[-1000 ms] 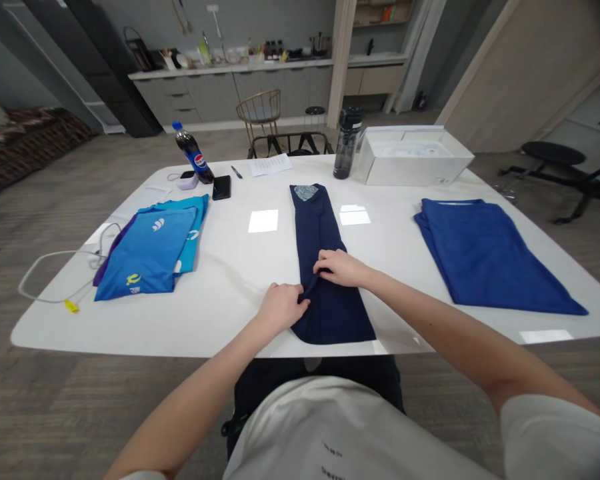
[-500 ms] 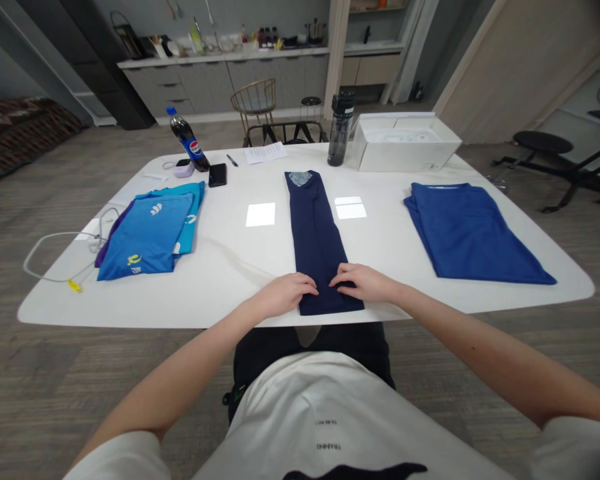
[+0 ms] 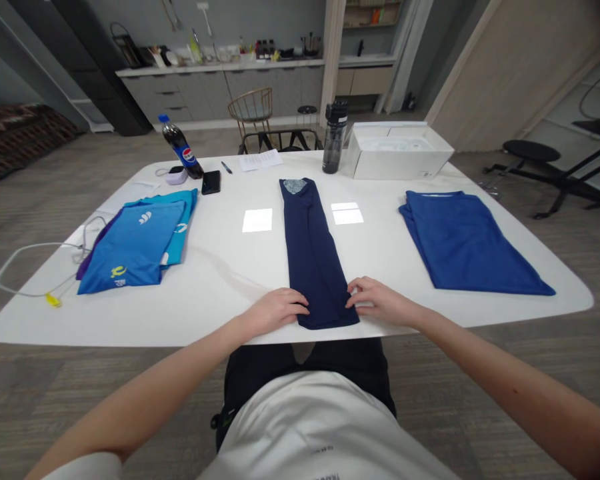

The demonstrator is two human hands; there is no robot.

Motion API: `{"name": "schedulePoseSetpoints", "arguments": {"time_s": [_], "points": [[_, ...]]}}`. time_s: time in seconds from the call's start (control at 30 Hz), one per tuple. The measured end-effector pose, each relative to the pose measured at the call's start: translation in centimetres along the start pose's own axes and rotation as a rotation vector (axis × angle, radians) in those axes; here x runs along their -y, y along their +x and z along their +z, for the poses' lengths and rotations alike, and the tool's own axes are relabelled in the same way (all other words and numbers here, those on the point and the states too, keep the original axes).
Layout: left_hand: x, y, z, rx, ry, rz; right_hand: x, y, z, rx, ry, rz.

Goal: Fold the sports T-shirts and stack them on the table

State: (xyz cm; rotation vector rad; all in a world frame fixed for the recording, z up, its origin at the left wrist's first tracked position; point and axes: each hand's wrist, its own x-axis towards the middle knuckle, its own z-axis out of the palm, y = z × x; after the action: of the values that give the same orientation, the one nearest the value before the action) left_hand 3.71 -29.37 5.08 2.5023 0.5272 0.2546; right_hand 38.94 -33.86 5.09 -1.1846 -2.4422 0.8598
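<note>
A navy garment [image 3: 313,253], folded into a long narrow strip, lies on the white table [image 3: 230,267] in front of me. A pale patterned patch shows at its far end. My left hand [image 3: 275,311] rests at the strip's near left edge, fingers stretched onto the cloth. On the opposite edge, my right hand [image 3: 377,301] touches the near right side with its fingers apart. Farther left lies a stack of folded blue shirts [image 3: 135,240], with purple cloth underneath. A folded royal-blue garment [image 3: 470,243] lies on the right.
Toward the back stand a cola bottle [image 3: 181,148], a dark water bottle [image 3: 335,137] and a white box [image 3: 400,153]. A phone [image 3: 211,182], a pen [image 3: 227,167] and a paper sheet [image 3: 261,160] lie nearby. A white cable [image 3: 27,250] hangs over the left edge.
The strip's lower end has been folded over and its near edge now lies straighter. My hands have moved apart, from the middle of the cloth to its two near sides.
</note>
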Motion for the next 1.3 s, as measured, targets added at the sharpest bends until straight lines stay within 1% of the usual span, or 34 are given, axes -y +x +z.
{"name": "schedulePoseSetpoints", "arguments": {"time_s": [0.1, 0.17, 0.27, 0.33, 0.37, 0.4, 0.47, 0.5, 0.53, 0.57, 0.6, 0.63, 0.67, 0.7, 0.73, 0.77, 0.83, 0.9, 0.93, 1.03, 1.1, 1.13, 1.17, 1.2, 1.23, 1.3], "points": [[-0.2, 0.2, 0.0, -0.075, -0.101, -0.07, 0.8, 0.8, -0.1, -0.047, 0.091, 0.021], [-0.5, 0.5, -0.8, -0.171, -0.202, -0.12, 1.6, 1.7, -0.9, -0.106, 0.186, 0.055], [-0.6, 2.2, -3.4, -0.383, -0.315, -0.192, 2.4, 4.2, -3.3, -0.236, 0.286, 0.133], [0.1, 4.4, -5.9, -0.543, -0.367, -0.257, 2.1, 7.1, -5.5, -0.346, 0.337, 0.165], [0.9, 5.9, -7.2, -0.623, -0.403, -0.29, 1.5, 8.9, -6.7, -0.41, 0.372, 0.167], [1.9, 7.6, -8.5, -0.703, -0.452, -0.317, 0.6, 11.0, -7.8, -0.475, 0.413, 0.164], [5.0, 11.3, -10.9, -0.844, -0.602, -0.353, -2.0, 15.6, -9.8, -0.617, 0.483, 0.17], [6.9, 13.1, -11.9, -0.895, -0.698, -0.357, -3.6, 18.0, -10.5, -0.679, 0.491, 0.204], [9.0, 14.8, -12.5, -0.932, -0.805, -0.387, -5.2, 20.1, -11.0, -0.736, 0.471, 0.267], [11.0, 16.3, -12.9, -0.929, -0.907, -0.466, -6.8, 22.0, -11.2, -0.762, 0.415, 0.358], [13.1, 17.5, -13.1, -0.886, -0.983, -0.584, -8.3, 23.7, -11.2, -0.745, 0.328, 0.46], [14.9, 18.4, -12.9, -0.851, -1.008, -0.71, -9.5, 25.0, -10.9, -0.696, 0.236, 0.563], [16.5, 19.1, -12.6, -0.826, -0.999, -0.822, -10.6, 25.9, -10.4, -0.633, 0.147, 0.655], [17.9, 19.6, -12.2, -0.821, -0.956, -0.904, -11.4, 26.6, -9.9, -0.572, 0.072, 0.727], [18.9, 19.9, -11.6, -0.836, -0.891, -0.95, -12.0, 27.0, -9.2, -0.528, 0.017, 0.777], [19.7, 20.0, -11.1, -0.864, -0.816, -0.962, -12.4, 27.1, -8.7, -0.508, -0.018, 0.805], [20.6, 20.0, -10.3, -0.91, -0.681, -0.92, -12.7, 27.2, -7.8, -0.523, -0.039, 0.81], [20.8, 19.9, -10.2, -0.94, -0.606, -0.837, -12.6, 27.0, -7.7, -0.567, -0.016, 0.761], [20.7, 20.0, -10.4, -0.955, -0.599, -0.782, -12.4, 27.0, -7.9, -0.6, 0.005, 0.711], [20.6, 20.7, -12.2, -1.007, -0.653, -0.561, -12.0, 27.8, -9.4, -0.739, 0.046, 0.474], [21.3, 21.8, -13.9, -1.042, -0.672, -0.436, -12.3, 29.2, -10.7, -0.84, 0.043, 0.333], [22.1, 22.4, -14.7, -1.055, -0.668, -0.41, -12.6, 30.1, -11.3, -0.879, 0.032, 0.298], [23.1, 23.1, -15.5, -1.064, -0.656, -0.422, -13.0, 31.2, -11.8, -0.905, 0.017, 0.29], [24.2, 23.6, -16.1, -1.071, -0.634, -0.472, -13.6, 32.3, -12.2, -0.91, 0.0, 0.306], [25.4, 24.0, -16.4, -1.077, -0.595, -0.547, -14.2, 33.3, -12.3, -0.895, -0.018, 0.342], [27.3, 24.4, -16.5, -1.091, -0.438, -0.684, -15.3, 34.8, -12.1, -0.824, -0.052, 0.457]]}}
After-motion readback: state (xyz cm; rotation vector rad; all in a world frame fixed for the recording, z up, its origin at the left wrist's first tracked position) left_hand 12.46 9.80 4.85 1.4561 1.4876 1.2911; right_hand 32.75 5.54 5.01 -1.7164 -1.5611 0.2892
